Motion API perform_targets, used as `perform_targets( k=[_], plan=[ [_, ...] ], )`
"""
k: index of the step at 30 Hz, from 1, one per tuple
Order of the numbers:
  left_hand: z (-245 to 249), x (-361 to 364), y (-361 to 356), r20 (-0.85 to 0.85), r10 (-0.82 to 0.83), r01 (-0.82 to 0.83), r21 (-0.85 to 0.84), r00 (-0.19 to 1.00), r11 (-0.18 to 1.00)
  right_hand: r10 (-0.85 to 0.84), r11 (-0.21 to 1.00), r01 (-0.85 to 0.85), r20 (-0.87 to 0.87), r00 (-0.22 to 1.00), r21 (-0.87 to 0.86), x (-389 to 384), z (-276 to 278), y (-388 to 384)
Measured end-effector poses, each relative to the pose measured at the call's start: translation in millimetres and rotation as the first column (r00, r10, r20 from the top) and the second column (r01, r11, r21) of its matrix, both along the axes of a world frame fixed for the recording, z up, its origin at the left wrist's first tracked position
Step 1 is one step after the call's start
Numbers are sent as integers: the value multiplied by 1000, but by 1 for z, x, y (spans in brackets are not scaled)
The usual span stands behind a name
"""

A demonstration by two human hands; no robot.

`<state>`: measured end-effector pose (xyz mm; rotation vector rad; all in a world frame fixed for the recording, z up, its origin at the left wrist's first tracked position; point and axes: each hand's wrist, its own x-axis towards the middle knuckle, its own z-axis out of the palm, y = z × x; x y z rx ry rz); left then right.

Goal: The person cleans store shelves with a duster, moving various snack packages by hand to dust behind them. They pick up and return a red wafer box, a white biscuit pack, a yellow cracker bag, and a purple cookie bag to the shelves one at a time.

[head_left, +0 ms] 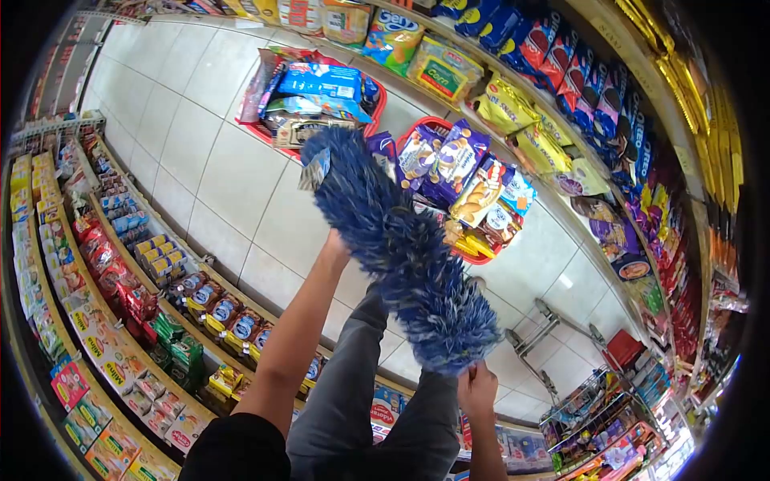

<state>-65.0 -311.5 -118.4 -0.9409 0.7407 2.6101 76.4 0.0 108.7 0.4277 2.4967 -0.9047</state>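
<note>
A fluffy blue duster (401, 248) stretches diagonally across the middle of the head view, a small tag (318, 168) showing near its upper end. My right hand (480, 390) is closed at the duster's lower end; the handle itself is mostly hidden there. Against the left side of the duster is my left hand (338, 244), its fingers covered by the bristles, so I cannot see whether they grip. Beyond the duster, two red baskets sit on the floor. One basket (380, 108) holds packaged snacks, and the other basket (479, 258) holds purple, white and yellow packets.
Shelves of packaged goods (104, 264) curve along the left. On the right, another shelf (593, 152) carries biscuit and snack packs. A metal-legged stand (553, 321) and a wire rack (601, 417) with packets are at lower right. Pale floor tiles (216, 144) lie between.
</note>
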Motion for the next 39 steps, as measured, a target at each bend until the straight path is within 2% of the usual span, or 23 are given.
perform_targets(
  k=[4,6,8,10,11,12,13,15,16,17,19,20,21,23,25,27,29,31,32,35,36,38,39],
  plan=[
    [36,12,4,-12,14,-14,39,1000,999,123,992,-126,122,985,17,-4,7,16],
    [82,1,20,19,2,-1,-60,1000,998,69,998,-64,222,973,-28,-36,4,7],
    [110,-6,33,18,-25,28,-197,1000,980,-41,988,58,119,992,-143,-65,-4,-10],
    [112,-6,36,5,38,-37,-138,999,990,7,986,14,121,993,-168,-60,-17,-11],
    [115,-7,31,30,104,-95,-207,994,974,2,981,25,137,991,-191,-53,-16,-7],
    [129,-14,30,173,189,-132,-296,967,946,52,985,-24,161,986,-170,-43,-10,3],
    [130,-17,22,47,146,-130,-248,988,960,109,985,-81,188,976,-155,-33,-2,15],
    [131,-22,7,-211,77,-107,-134,974,985,58,992,-36,189,980,-117,-8,10,43],
    [168,-34,21,-96,96,-116,-227,991,967,21,994,0,195,981,-109,5,11,57],
    [173,-32,20,-53,129,-139,-307,990,942,-12,993,34,203,979,-109,15,13,67],
    [178,-16,17,-155,93,-99,-30,983,995,-135,974,175,257,957,-142,15,14,80],
    [187,-9,31,-105,64,-82,-186,992,979,-203,955,251,270,941,-156,13,9,83],
    [189,-3,51,-111,94,-115,-198,989,973,-273,930,328,283,919,-169,12,5,86],
    [188,13,80,-71,11,-19,-113,997,993,-222,943,272,242,944,-194,6,-1,92],
    [172,23,97,-12,-131,128,-124,991,984,-144,951,190,192,971,-243,1,1,96],
    [182,15,146,22,-44,47,-128,999,991,-184,916,252,231,955,-313,4,12,100],
    [178,10,168,-4,-142,138,-203,990,969,-213,892,295,259,942,-343,10,16,109],
    [156,17,175,-12,-223,190,-479,975,857,-235,890,322,280,931,-324,31,20,121],
    [147,26,178,-37,-230,178,-520,973,835,-235,885,330,297,925,-328,42,21,127],
    [155,31,201,-69,-131,116,-194,989,974,-184,890,289,302,936,-353,62,24,142],
    [160,33,216,-76,-105,92,-155,992,984,-189,882,290,285,940,-372,61,23,147],
    [130,47,215,-76,-39,42,39,996,998,-201,864,294,256,946,-408,48,20,152],
    [123,49,219,-73,-25,29,58,997,998,-198,858,296,262,945,-420,42,18,157]
  ],
)
